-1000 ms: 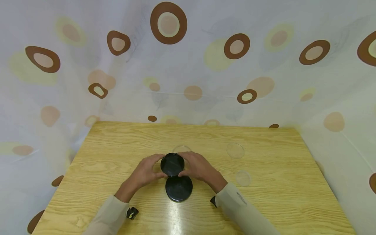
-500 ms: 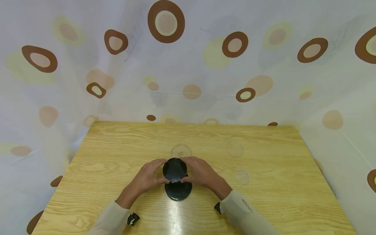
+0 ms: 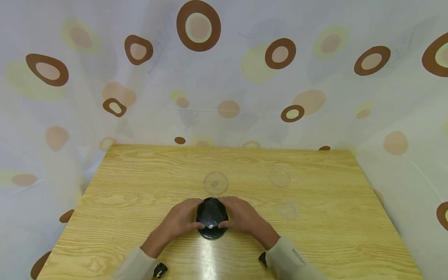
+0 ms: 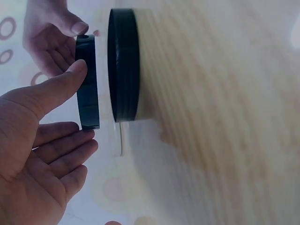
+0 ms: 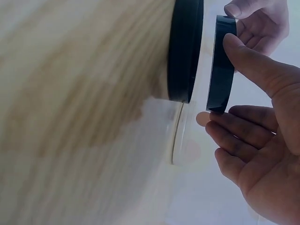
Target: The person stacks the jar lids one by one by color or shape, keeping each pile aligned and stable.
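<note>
Wood table (image 3: 332,241), spotted backdrop (image 3: 224,87) (mostly white); both hands (image 3: 182,216) (image 3: 242,216) pinch a black disc (image 3: 211,212)

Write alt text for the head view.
A person's left hand and right hand hold a smaller black disc over a larger black round dish on a wood-grain table. Three clear discs lie beyond and to the right, before spotted sheeting.
</note>
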Tool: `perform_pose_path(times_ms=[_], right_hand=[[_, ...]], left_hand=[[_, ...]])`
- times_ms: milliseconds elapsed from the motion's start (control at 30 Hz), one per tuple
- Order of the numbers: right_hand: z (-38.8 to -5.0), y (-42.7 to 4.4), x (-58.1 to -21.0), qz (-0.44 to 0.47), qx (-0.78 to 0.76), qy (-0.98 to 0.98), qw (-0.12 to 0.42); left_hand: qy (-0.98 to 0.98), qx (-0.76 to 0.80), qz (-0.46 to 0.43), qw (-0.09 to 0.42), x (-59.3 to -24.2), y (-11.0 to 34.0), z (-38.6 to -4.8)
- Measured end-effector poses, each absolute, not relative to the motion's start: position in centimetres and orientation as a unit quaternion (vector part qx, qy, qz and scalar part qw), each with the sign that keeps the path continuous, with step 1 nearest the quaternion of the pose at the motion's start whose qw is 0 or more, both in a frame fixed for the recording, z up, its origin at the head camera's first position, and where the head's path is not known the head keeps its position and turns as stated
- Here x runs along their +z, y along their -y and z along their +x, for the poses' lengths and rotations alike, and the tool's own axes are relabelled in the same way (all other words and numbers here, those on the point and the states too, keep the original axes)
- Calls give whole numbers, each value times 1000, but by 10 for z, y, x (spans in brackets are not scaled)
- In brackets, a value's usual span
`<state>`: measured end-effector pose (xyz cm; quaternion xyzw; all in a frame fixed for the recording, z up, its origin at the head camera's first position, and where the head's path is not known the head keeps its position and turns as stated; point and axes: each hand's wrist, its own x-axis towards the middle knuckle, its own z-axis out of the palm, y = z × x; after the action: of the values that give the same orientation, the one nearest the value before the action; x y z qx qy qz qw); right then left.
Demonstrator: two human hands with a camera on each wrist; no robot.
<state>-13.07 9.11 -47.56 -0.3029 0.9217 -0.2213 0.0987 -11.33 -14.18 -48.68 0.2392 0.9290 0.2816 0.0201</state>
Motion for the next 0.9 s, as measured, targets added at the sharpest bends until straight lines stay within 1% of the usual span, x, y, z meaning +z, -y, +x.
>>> perform_pose_path(times_ms=[133, 433, 767, 900], right_hand=[[-127, -91, -479, -313, -230, -917, 95], [-119, -95, -485, -314, -225, -918, 85], [-116, -96, -490, -309, -212, -923, 93], [-116, -95, -490, -306, -202, -926, 95]], left_hand=[[-933, 269, 238, 24, -488, 141, -109], [-935, 242, 257, 12, -489, 137, -102], [-940, 223, 257, 22, -494, 134, -102], [-943, 210, 258, 17, -495, 134, -102]])
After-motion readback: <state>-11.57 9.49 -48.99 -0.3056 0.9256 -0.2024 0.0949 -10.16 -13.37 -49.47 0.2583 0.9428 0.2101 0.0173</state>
